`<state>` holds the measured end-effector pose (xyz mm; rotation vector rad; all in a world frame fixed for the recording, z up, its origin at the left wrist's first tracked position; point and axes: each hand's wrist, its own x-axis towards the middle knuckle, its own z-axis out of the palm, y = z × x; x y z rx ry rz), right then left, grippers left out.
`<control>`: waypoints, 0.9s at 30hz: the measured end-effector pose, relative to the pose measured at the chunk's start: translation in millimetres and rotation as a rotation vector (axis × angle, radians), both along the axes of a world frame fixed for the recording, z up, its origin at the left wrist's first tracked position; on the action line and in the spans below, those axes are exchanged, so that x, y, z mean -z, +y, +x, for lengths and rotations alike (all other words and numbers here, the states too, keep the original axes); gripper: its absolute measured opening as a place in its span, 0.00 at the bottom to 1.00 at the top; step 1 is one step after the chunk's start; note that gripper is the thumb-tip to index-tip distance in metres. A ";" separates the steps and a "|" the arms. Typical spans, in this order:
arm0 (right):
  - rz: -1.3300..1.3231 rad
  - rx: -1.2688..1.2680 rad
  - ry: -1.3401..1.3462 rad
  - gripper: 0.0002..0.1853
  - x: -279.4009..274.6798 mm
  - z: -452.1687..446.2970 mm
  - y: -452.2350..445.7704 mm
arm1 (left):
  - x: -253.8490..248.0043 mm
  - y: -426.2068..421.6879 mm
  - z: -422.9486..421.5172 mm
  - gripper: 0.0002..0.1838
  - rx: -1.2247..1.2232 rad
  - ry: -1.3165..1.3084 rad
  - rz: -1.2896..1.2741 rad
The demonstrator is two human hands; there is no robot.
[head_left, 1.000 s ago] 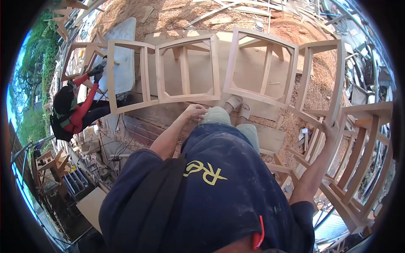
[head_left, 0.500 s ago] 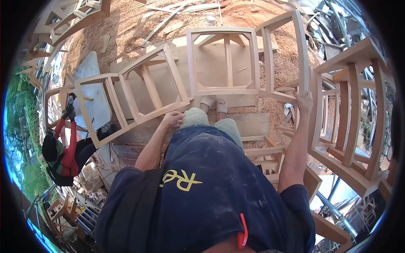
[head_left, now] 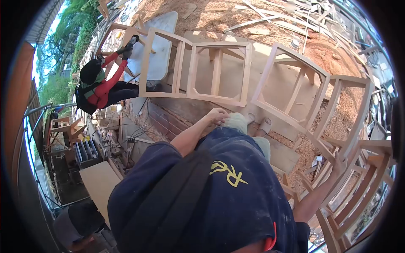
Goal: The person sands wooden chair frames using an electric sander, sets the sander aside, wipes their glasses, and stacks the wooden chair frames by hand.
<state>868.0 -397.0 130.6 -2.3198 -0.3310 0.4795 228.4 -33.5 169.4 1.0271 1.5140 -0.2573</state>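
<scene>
My right hand [head_left: 338,164] is closed around the curved edge of an unfinished wooden chair frame [head_left: 357,120] at the right. My left hand [head_left: 217,116] rests by my knee [head_left: 236,122] with its fingers curled in; what they hold, if anything, is hidden. In front of my feet stands a second chair frame [head_left: 322,95] with an open seat and corner braces. Farther left, a similar frame [head_left: 247,80] is near my left hand but not touched by it.
At the left a co-worker in red sleeves [head_left: 101,95] holds a dark tool [head_left: 131,41] over another frame. More slatted chair frames [head_left: 358,189] crowd my right side. Wood shavings [head_left: 202,21] and loose strips [head_left: 253,25] cover the ground. A person in a cap [head_left: 78,221] is at lower left.
My view has swung left, so the frames appear farther right and the co-worker shows more fully. A person at lower left has come into view. My right hand still grips the chair frame.
</scene>
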 end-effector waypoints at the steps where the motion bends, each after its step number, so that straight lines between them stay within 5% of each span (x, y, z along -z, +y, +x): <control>1: -0.025 0.003 -0.036 0.30 -12.4 -13.0 11.8 | -2.2 2.6 -5.5 0.25 0.029 0.008 -0.015; 4: -0.088 -0.002 -0.114 0.32 -10.0 -14.6 11.8 | -7.6 11.2 -28.2 0.27 -0.032 0.073 0.085; 6: -0.112 -0.054 -0.147 0.35 3.1 -5.0 3.4 | -17.4 22.4 -49.3 0.33 -0.031 0.226 0.448; 10: -0.595 -0.023 -0.672 0.40 -35.3 -42.1 44.8 | -83.3 80.6 -126.5 0.47 -0.036 0.500 1.059; 12: -0.514 -0.035 -0.779 0.43 -52.7 -72.6 76.0 | -124.1 116.6 -176.9 0.47 -0.039 0.555 1.318; 15: -0.006 0.014 -0.663 0.45 -82.6 -151.0 151.8 | -171.3 175.9 -247.0 0.49 -0.106 0.622 1.341; 18: -0.034 -0.176 -0.558 0.42 -60.0 -194.7 193.6 | -166.0 207.5 -315.5 0.52 -0.220 0.669 1.263; 22: 0.080 -0.329 0.063 0.31 -64.6 -277.9 227.4 | -144.6 222.4 -374.7 0.51 -0.262 0.585 0.963; 27: -0.099 -0.327 0.513 0.23 -48.3 -355.8 219.0 | -116.1 216.6 -396.8 0.36 -0.418 -0.056 0.603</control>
